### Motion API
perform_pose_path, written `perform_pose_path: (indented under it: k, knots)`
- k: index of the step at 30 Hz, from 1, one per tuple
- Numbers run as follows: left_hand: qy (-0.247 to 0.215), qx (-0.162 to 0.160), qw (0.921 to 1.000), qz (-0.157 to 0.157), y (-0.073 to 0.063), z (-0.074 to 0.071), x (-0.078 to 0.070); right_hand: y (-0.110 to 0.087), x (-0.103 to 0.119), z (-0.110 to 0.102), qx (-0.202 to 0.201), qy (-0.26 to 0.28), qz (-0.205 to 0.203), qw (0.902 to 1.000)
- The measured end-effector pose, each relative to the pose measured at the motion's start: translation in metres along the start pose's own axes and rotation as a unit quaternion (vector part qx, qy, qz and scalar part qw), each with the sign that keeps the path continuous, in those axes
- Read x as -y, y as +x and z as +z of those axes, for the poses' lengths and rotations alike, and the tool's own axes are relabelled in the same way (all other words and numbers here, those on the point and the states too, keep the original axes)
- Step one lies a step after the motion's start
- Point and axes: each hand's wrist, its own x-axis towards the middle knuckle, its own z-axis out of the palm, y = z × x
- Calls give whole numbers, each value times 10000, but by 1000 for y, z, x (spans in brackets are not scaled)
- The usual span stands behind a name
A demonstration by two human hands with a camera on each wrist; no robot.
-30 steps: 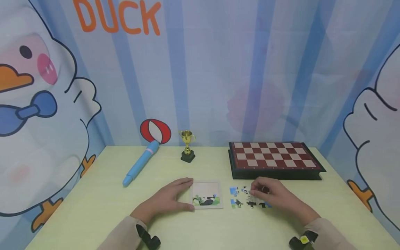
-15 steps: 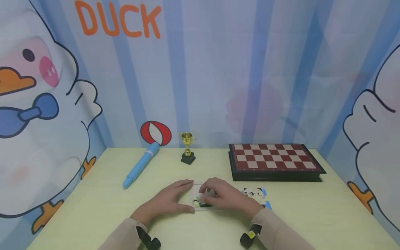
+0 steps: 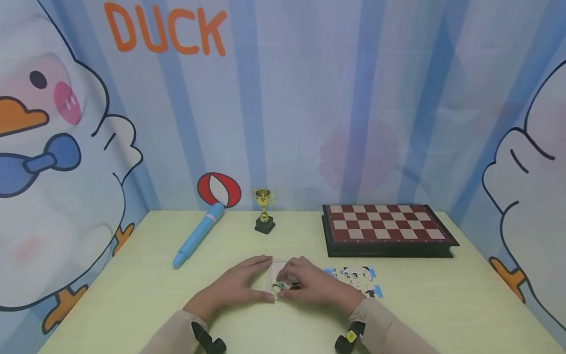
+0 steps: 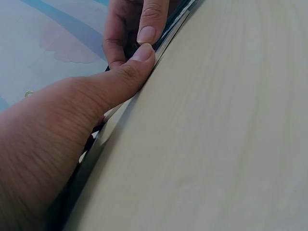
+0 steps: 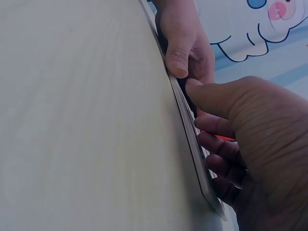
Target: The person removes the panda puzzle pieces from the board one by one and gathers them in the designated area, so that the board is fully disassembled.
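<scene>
A small puzzle tray lies flat on the pale table near the front edge. My left hand rests against its left side, fingers straight along the far edge and thumb pressed on the near edge. My right hand covers most of the tray, its curled fingers and thumb pinching a small dark puzzle piece at the near left corner. The piece is mostly hidden. Several loose puzzle pieces lie just right of the tray.
A closed red-and-white chessboard sits at the back right. A small gold trophy and a blue pen stand at the back left. Printed curtains close off the table on three sides.
My right hand moved left from the loose pieces onto the tray and settled at its near left corner. The left hand stayed on the tray's edge.
</scene>
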Motion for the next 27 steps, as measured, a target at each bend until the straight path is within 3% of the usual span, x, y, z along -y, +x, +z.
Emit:
perform_pose_path:
  k: [14, 27]
  knots:
    - [-14, 10, 10000, -11, 0, 0, 0, 1, 1, 3, -195, 112, 177, 9996]
    - [-61, 31, 9999, -73, 0, 0, 0, 2, 7, 1, -418, 746, 502, 9951]
